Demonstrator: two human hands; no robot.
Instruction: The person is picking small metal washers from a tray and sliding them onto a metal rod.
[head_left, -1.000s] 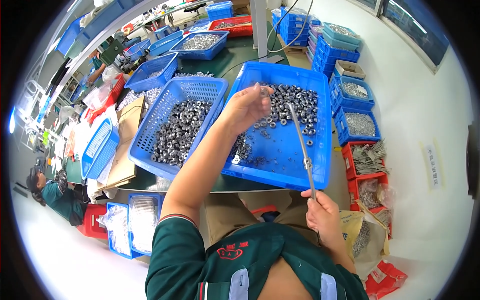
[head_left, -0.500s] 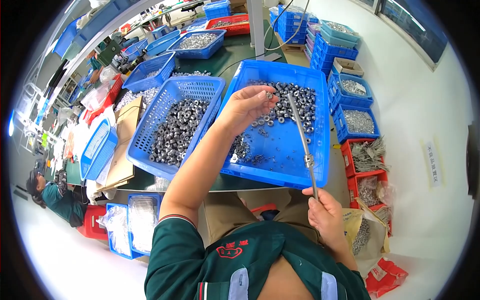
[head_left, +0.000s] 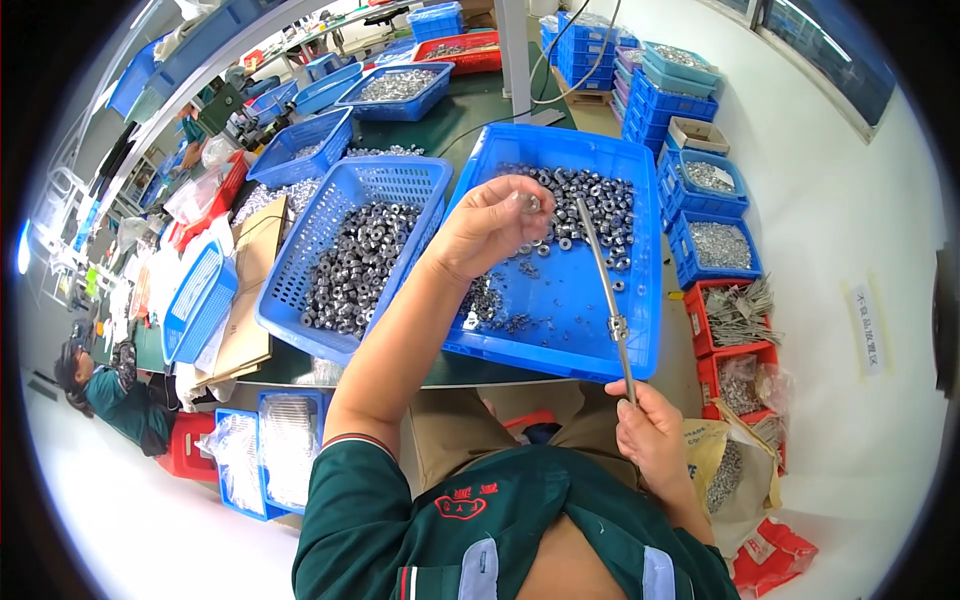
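My left hand (head_left: 487, 228) is raised over the blue tray (head_left: 640, 330) and pinches a small metal ring (head_left: 531, 203) between its fingertips. Just right of that ring is the tip of a long thin metal rod (head_left: 601, 280), which my right hand (head_left: 652, 435) grips at its lower end near my lap. One ring sits threaded on the rod (head_left: 619, 327) partway up. Loose metal rings (head_left: 590, 205) lie in the tray's far half, with a smaller scatter under my left forearm.
A blue mesh basket (head_left: 300, 330) of the same metal rings stands left of the tray. More blue bins (head_left: 398, 92) of parts fill the green table behind. Blue and red bins (head_left: 715, 245) stack on the floor at right. Another person (head_left: 100, 390) sits far left.
My left hand has lifted from the pile of rings and moved left, holding a ring up at the rod's tip. The rod and my right hand have hardly moved.
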